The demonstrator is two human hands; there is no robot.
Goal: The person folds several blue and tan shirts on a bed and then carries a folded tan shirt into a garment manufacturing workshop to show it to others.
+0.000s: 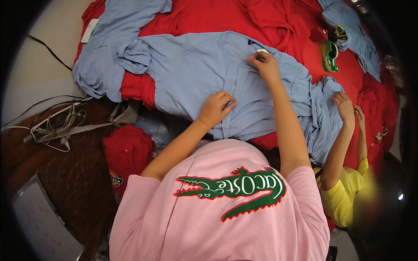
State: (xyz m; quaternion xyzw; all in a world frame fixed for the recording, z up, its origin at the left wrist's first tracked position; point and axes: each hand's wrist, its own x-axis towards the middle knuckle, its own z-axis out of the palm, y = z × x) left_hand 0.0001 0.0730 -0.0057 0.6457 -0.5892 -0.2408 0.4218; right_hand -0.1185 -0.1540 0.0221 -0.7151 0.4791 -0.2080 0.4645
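A light-blue shirt (191, 71) is lying beneath both hands' fingers, over red fabric (196, 17). The left hand (216, 108) is resting on it, fingers loosely curled beside the button placket (230, 78); whether they are gripping cloth, I cannot tell. The right hand (265, 69) is bunching thumb and fingers near the collar; what they are pinching, if anything, is staying hidden. Right of those fingers, 1 co-worker's hand (344, 106) is touching blue cloth; if both are sharing 1 garment, an uneven pull could be skewing the placket. Loose slack around the left fingers could be setting creases.

Beside the right fingertips, a white label (262, 51) and a dark neck label (251, 42) are showing, too small for reading. Below the left fingers, a pink top (148, 217) is bearing a green crocodile and white lettering; to their lower left, a red garment (128, 150) is carrying a lettered patch (116, 179).
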